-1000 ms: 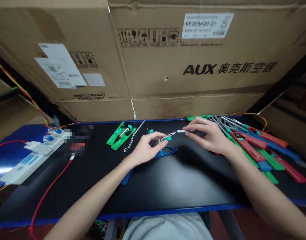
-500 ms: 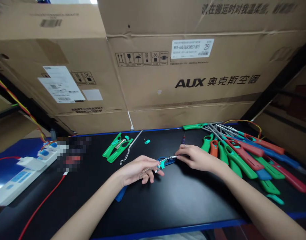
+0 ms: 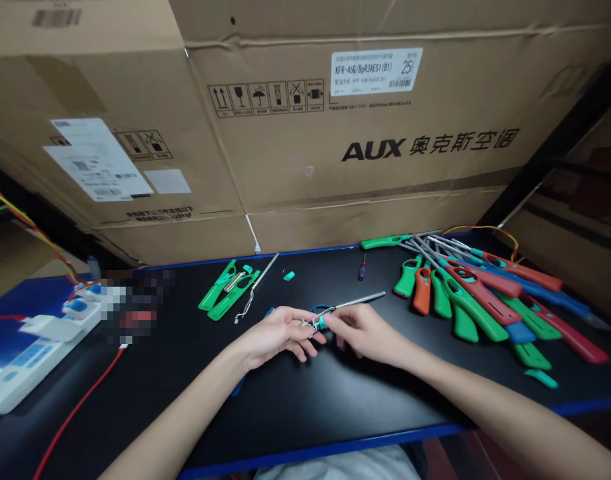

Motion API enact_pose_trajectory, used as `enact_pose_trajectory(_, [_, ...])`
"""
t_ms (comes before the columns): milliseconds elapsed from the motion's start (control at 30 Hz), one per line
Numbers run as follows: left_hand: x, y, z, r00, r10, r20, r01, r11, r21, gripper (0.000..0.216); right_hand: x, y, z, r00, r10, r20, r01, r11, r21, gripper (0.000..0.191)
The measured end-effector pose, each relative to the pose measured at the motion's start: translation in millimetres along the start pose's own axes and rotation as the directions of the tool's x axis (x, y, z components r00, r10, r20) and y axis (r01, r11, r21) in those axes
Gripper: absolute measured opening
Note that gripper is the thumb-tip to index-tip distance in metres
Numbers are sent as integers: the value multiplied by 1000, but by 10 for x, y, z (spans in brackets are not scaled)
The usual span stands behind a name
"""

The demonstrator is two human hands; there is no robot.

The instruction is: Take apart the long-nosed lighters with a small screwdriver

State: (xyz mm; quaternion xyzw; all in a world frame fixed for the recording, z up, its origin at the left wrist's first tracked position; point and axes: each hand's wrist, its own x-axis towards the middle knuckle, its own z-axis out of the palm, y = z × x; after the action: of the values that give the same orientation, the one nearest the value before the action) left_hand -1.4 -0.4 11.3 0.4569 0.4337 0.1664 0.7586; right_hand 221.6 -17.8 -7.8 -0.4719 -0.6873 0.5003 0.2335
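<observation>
between the two hands, over the middle of the dark tabletop [image 3: 365,407], a small teal piece [image 3: 321,323] is held together with thin wires [image 3: 312,327] and a slim metal tube [image 3: 362,299], by which the far right is pointed at. the wires are pinched between the thumb and forefinger of the left hand [image 3: 280,333], its other fingers being loosely spread below. the teal piece is gripped by the thumb and fingertips of the right hand [image 3: 372,333]; whether the tube is also clasped by its fingers cannot be told. beneath the left hand a blue part [image 3: 239,385] is mostly hidden (only its edges are shown)

to the far left of the hands, two green handle shells [image 3: 235,293] are laid beside a second metal tube [image 3: 266,271], and a teal cap [image 3: 289,275] is set just right of them. farther right, a purple screwdriver [image 3: 362,270] is placed near a heap of coloured lighters [image 3: 480,293]. at the left edge a white power strip [image 3: 15,370] is seen, and the far side is closed off by a cardboard box [image 3: 285,157]
</observation>
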Motion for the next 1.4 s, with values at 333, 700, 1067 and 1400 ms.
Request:
enact_pose_trajectory(333, [11,-95,-7,999,-8,-53,9,1000,15,83,56,81,-221,937,250,242,-304,927,220,51])
enact_pose_trajectory(700, [-4,-74,3,999,5,-41,-6,1000,-20,83,304,18,-497,955,221,198,-254,955,156,61])
enact_pose_trajectory(1067, [-10,-49,24,999,36,-26,-37,999,-29,93,219,-24,-112,872,-475,115,469,746,-473,22])
enact_pose_trajectory(1400, [-18,-70,29,967,176,-185,-109,940,322,48,287,119,-49,829,-553,78,538,753,-378,17])
